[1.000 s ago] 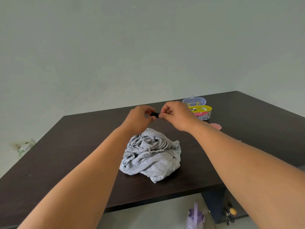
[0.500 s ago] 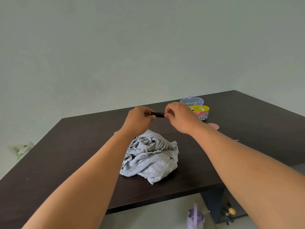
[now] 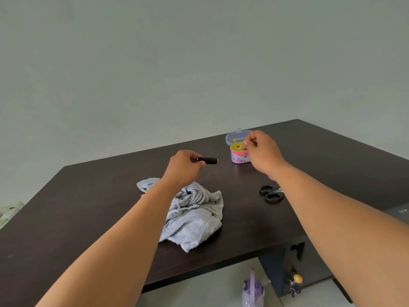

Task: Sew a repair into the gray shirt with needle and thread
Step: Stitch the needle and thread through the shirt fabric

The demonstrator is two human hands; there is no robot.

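Observation:
The gray shirt (image 3: 194, 216) lies crumpled on the dark table (image 3: 93, 209). Above its far edge my left hand (image 3: 183, 167) pinches one end of a black thread spool (image 3: 208, 160), which sticks out to the right. My right hand (image 3: 262, 151) is off to the right with thumb and finger pinched together in front of the open sewing kit box (image 3: 238, 155). The thread itself is too thin to make out between the hands. No needle shows.
Black-handled scissors (image 3: 271, 193) lie on the table right of the shirt, partly behind my right forearm. A purple bottle (image 3: 253, 289) stands on the floor below the table's front edge. A dark cabinet with keys (image 3: 294, 282) sits under the table at right.
My hands were together on the spool; now the right hand has pulled away to the right toward the sewing kit, while the left keeps the spool. The scissors have come into sight.

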